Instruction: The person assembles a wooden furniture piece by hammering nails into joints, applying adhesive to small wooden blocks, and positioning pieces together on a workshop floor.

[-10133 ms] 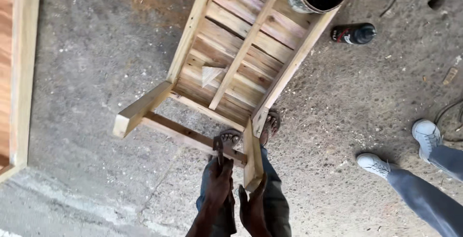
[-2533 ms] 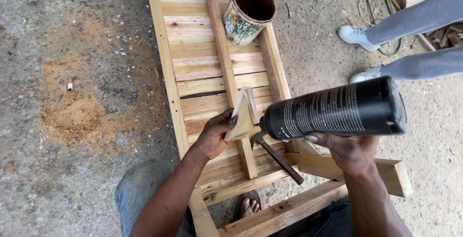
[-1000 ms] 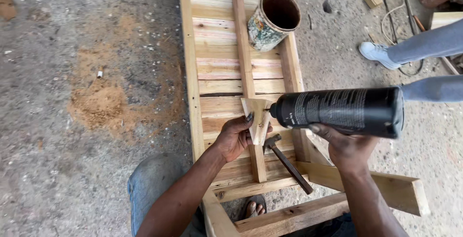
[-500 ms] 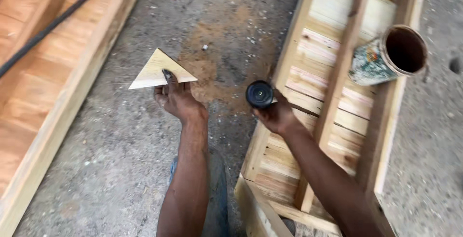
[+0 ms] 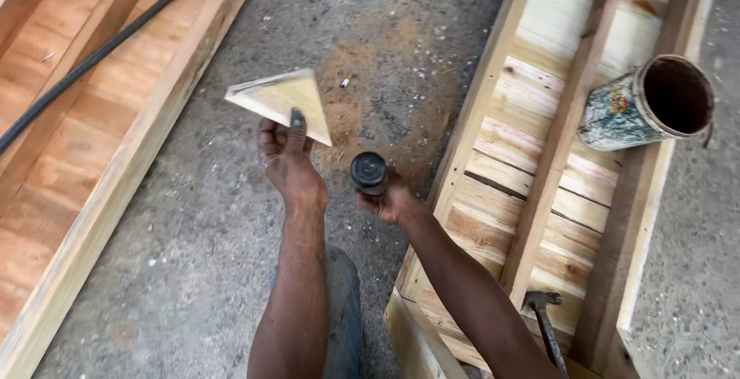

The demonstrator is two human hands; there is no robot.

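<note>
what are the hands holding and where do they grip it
The left hand pinches a triangular wood piece at its lower edge, thumb on its face. The right hand holds a black bottle around its body, seen end-on.

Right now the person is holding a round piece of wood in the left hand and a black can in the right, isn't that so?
Not quite. In the head view the left hand holds a triangular piece of wood, not a round one. The right hand does hold the black can.

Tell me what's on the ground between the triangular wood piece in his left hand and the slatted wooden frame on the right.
In the head view, between the triangular wood piece and the slatted wooden frame lies concrete floor with a sawdust patch; the black bottle in the right hand hangs over it.
</note>
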